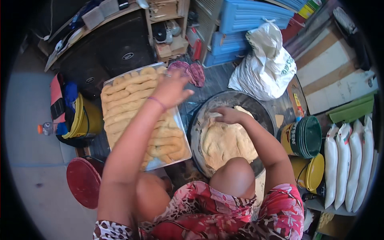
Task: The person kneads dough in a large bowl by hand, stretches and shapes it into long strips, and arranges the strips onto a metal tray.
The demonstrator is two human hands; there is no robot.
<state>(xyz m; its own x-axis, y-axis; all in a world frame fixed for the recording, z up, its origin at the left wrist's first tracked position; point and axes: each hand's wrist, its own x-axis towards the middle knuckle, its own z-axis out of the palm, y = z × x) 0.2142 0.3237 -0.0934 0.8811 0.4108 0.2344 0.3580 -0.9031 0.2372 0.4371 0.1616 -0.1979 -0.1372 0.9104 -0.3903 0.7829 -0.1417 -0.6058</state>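
Note:
A metal tray (182, 138) on my left is covered with long ropes of pale yellow dough (128, 105). My left hand (171, 89) is over the tray's far right corner, fingers stretched and thumb apart, with nothing visible in it; the fingers are slightly blurred. To the right, a round dark basin (262, 107) holds a large lump of dough (228, 142), its near side partly covered by my knee. At the lump's far edge lies my right hand (231, 116), palm down, its fingers spread and touching the dough.
Beyond the basin stands a tied white sack (266, 64). A yellow bucket (86, 120) and a red lid (83, 182) are at left. Green tubs (307, 138), a yellow bucket (312, 172) and several filled white bags (347, 168) line the right. Crumpled purple cloth (195, 75) lies behind the tray.

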